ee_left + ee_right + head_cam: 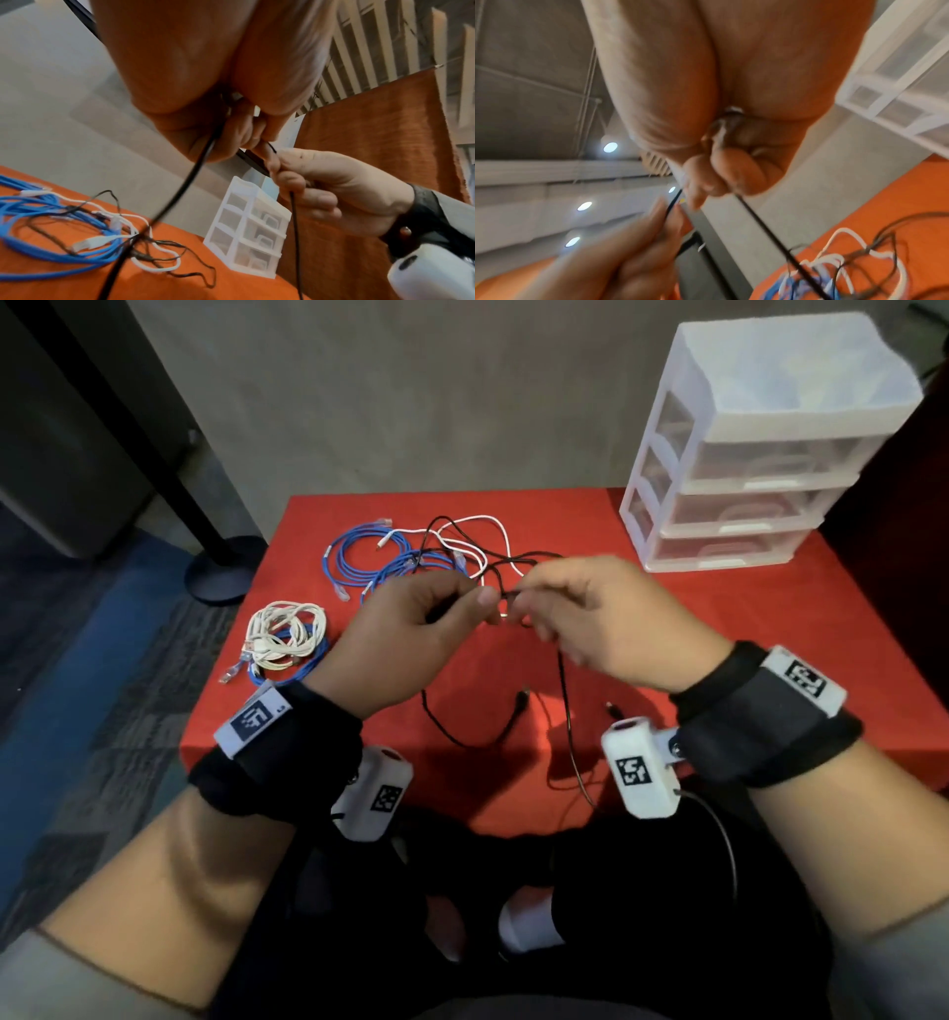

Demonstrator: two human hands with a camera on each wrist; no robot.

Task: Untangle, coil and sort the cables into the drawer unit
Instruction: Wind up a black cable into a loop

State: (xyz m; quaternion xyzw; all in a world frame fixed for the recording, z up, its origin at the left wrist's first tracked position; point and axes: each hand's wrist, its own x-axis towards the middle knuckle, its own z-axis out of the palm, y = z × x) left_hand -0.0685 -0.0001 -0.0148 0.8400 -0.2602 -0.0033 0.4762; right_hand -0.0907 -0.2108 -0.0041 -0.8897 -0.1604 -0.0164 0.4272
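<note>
Both hands are raised over the red table (719, 608), meeting at a thin black cable (564, 690). My left hand (462, 603) pinches it between thumb and fingers; my right hand (524, 603) pinches it just beside, fingers curled. The cable hangs down from the right hand past the table's front edge, and another strand runs back into a tangle of blue, white and black cables (452, 552). In the left wrist view the black cable (195, 172) drops from the left hand (241, 130) into the tangle (123, 237). The right wrist view shows the right hand (721, 178) gripping the cable (765, 225).
A white three-drawer unit (744, 454), drawers closed, stands at the table's back right corner. A coiled white and blue cable bundle (285, 636) lies at the left edge. A blue coil (349, 562) sits behind it. Loose black cable ends (521, 701) lie near the front.
</note>
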